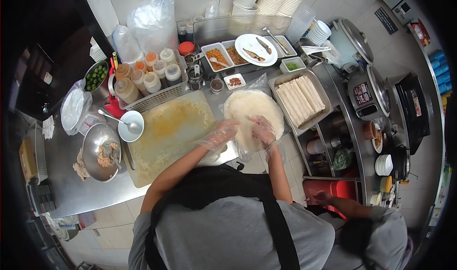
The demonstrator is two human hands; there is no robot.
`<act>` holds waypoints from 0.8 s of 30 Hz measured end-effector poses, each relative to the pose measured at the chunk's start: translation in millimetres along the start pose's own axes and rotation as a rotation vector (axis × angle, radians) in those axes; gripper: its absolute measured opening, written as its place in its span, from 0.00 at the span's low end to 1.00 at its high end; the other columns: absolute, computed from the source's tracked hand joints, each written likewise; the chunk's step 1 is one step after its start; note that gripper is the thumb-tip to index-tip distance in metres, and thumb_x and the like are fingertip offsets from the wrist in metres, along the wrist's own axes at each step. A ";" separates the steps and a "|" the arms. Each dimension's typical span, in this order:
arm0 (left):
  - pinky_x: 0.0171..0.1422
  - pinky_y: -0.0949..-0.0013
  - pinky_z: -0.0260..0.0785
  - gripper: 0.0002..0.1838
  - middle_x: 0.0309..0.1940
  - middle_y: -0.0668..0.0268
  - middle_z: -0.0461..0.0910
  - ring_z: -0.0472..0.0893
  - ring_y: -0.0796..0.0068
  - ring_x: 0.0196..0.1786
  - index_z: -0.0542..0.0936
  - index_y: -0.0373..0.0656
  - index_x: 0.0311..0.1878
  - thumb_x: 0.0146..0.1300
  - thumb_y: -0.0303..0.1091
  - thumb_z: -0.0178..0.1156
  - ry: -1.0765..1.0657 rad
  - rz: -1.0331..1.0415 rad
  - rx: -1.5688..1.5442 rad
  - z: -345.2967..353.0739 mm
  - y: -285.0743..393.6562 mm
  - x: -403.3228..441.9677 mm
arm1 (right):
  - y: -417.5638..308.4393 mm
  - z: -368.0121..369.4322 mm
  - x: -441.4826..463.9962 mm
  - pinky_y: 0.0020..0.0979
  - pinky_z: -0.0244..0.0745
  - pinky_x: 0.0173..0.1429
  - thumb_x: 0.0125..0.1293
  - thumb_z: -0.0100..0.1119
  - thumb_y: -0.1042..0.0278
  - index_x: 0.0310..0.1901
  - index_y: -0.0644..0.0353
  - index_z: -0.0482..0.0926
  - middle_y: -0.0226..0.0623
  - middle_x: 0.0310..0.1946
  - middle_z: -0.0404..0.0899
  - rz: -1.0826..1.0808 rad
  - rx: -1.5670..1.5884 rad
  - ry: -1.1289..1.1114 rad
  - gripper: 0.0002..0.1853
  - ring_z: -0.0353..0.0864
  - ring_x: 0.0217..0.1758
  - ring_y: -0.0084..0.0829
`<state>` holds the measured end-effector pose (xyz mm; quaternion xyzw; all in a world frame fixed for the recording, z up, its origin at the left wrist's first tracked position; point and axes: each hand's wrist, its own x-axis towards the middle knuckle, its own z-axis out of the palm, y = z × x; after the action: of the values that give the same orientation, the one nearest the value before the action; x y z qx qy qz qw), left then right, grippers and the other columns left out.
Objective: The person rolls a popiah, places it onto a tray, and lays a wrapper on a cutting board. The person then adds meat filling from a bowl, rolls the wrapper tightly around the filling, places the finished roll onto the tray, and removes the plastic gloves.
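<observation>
A stack of pale, round, thin wrappers [248, 104] lies on a clear plastic bag [259, 83] at the counter's front edge. Both my hands wear clear plastic gloves. My left hand [224, 132] is over the wrappers' left side, its fingers pinched together on the sheet. Opposite it, my right hand [263, 131] has curled fingers closed on the same sheet, near its lower right. The fingertips are partly hidden. A tray of white rolls [301, 100] stands just right of the wrappers, and a stained cutting board [171, 132] lies to the left.
Squeeze bottles [152, 82] crowd a basket at the back left. A metal bowl with pinkish filling [101, 151] and a white bowl with a spoon [131, 127] sit left. Behind are filling trays [217, 56] and a plate of fish [256, 50]. A co-worker's arm [350, 205] reaches in at lower right.
</observation>
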<state>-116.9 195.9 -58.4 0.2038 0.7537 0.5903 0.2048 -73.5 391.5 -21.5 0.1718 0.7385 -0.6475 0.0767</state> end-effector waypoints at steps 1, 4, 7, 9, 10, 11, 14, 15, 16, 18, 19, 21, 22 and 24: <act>0.37 0.71 0.74 0.19 0.35 0.63 0.80 0.79 0.77 0.33 0.79 0.41 0.52 0.55 0.29 0.55 -0.006 0.098 0.070 -0.7 2.0 0.3 | -4.9 3.2 -4.5 0.25 0.72 0.34 0.54 0.62 0.70 0.48 0.62 0.72 0.32 0.30 0.74 0.002 -0.050 -0.026 0.19 0.74 0.30 0.22; 0.39 0.69 0.73 0.24 0.37 0.59 0.80 0.79 0.74 0.34 0.76 0.42 0.57 0.53 0.29 0.54 -0.068 -0.126 0.004 -1.9 21.6 -1.5 | -4.4 18.2 -10.0 0.27 0.73 0.36 0.53 0.63 0.71 0.51 0.61 0.72 0.32 0.31 0.75 -0.055 -0.215 -0.048 0.22 0.74 0.31 0.23; 0.39 0.68 0.73 0.26 0.37 0.57 0.80 0.79 0.72 0.33 0.75 0.42 0.59 0.53 0.31 0.53 -0.077 -0.117 0.179 -0.2 10.4 4.6 | 27.2 19.4 11.5 0.26 0.72 0.37 0.51 0.63 0.74 0.52 0.58 0.73 0.30 0.32 0.74 -0.200 -0.354 0.047 0.23 0.73 0.31 0.22; 0.40 0.67 0.73 0.27 0.36 0.57 0.80 0.79 0.71 0.33 0.74 0.42 0.60 0.53 0.32 0.53 -0.081 -0.070 0.201 -0.9 -1.4 4.3 | 36.0 9.5 27.1 0.26 0.71 0.38 0.49 0.64 0.74 0.49 0.57 0.75 0.29 0.32 0.74 -0.253 -0.377 0.124 0.22 0.73 0.32 0.22; 0.40 0.67 0.73 0.27 0.35 0.57 0.80 0.79 0.70 0.32 0.73 0.42 0.60 0.53 0.32 0.53 -0.082 -0.046 0.212 -2.0 -4.4 3.6 | 26.8 3.9 29.1 0.28 0.72 0.39 0.49 0.63 0.72 0.48 0.57 0.76 0.31 0.33 0.76 -0.280 -0.411 0.174 0.21 0.74 0.32 0.25; 0.41 0.67 0.73 0.28 0.35 0.57 0.80 0.79 0.70 0.32 0.73 0.42 0.61 0.53 0.33 0.53 -0.085 -0.079 0.212 -2.3 -7.0 4.2 | 15.7 -5.0 31.9 0.30 0.73 0.41 0.49 0.63 0.71 0.47 0.57 0.76 0.34 0.33 0.77 -0.306 -0.443 0.225 0.20 0.76 0.33 0.29; 0.42 0.66 0.73 0.28 0.33 0.58 0.80 0.80 0.69 0.33 0.72 0.42 0.61 0.53 0.34 0.53 -0.110 -0.169 0.231 -3.5 -3.2 6.4 | -25.1 -36.3 47.2 0.32 0.73 0.43 0.48 0.61 0.72 0.46 0.55 0.77 0.37 0.36 0.79 -0.355 -0.573 0.339 0.19 0.77 0.36 0.32; 0.42 0.65 0.73 0.29 0.33 0.58 0.80 0.80 0.68 0.34 0.71 0.41 0.61 0.53 0.34 0.53 -0.127 -0.196 0.248 -4.9 4.1 5.7 | -30.0 -49.2 59.3 0.31 0.73 0.44 0.49 0.60 0.73 0.46 0.55 0.77 0.37 0.37 0.79 -0.490 -0.574 0.385 0.19 0.77 0.36 0.31; 0.43 0.65 0.73 0.29 0.32 0.58 0.80 0.80 0.67 0.35 0.71 0.41 0.61 0.52 0.34 0.53 -0.143 -0.223 0.266 -5.2 7.3 6.1 | -40.3 -57.9 67.2 0.31 0.73 0.44 0.50 0.59 0.75 0.45 0.56 0.77 0.36 0.38 0.79 -0.625 -0.574 0.430 0.18 0.77 0.37 0.31; 0.41 0.62 0.71 0.15 0.30 0.58 0.79 0.79 0.63 0.34 0.74 0.42 0.48 0.58 0.35 0.53 -0.058 -0.173 0.314 -1.1 6.4 5.1 | -70.2 -75.0 74.7 0.30 0.72 0.45 0.52 0.56 0.80 0.45 0.57 0.76 0.34 0.38 0.79 -0.690 -0.562 0.476 0.17 0.77 0.37 0.28; 0.39 0.61 0.70 0.10 0.29 0.58 0.79 0.79 0.62 0.34 0.76 0.43 0.42 0.61 0.36 0.52 -0.013 -0.149 0.337 1.8 3.3 4.9 | -81.1 -85.0 81.2 0.29 0.72 0.45 0.53 0.55 0.82 0.45 0.58 0.76 0.33 0.38 0.79 -0.684 -0.539 0.493 0.16 0.76 0.37 0.27; 0.39 0.62 0.70 0.11 0.28 0.59 0.78 0.78 0.62 0.32 0.75 0.42 0.43 0.61 0.36 0.53 -0.043 -0.113 0.357 1.2 -6.2 5.2 | -99.7 -111.0 97.0 0.28 0.72 0.44 0.53 0.56 0.81 0.46 0.58 0.76 0.32 0.37 0.79 -0.695 -0.558 0.530 0.17 0.75 0.37 0.24; 0.39 0.62 0.70 0.11 0.28 0.60 0.77 0.78 0.62 0.32 0.74 0.41 0.44 0.61 0.36 0.53 -0.057 -0.095 0.367 0.4 -8.4 5.7 | -104.6 -129.1 109.0 0.28 0.72 0.44 0.52 0.58 0.79 0.47 0.58 0.77 0.32 0.37 0.80 -0.713 -0.600 0.551 0.18 0.76 0.37 0.24; 0.43 0.61 0.72 0.26 0.32 0.53 0.79 0.80 0.59 0.35 0.67 0.38 0.58 0.53 0.32 0.53 -0.088 -0.166 0.392 -2.8 1.9 4.9 | -122.3 -153.5 122.4 0.26 0.72 0.42 0.53 0.59 0.78 0.48 0.58 0.77 0.30 0.34 0.80 -0.696 -0.578 0.581 0.18 0.75 0.36 0.22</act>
<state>-122.4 196.8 -56.2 0.2024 0.8587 0.4040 0.2419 -213.7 548.8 74.1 0.0610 0.8907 -0.3307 -0.3057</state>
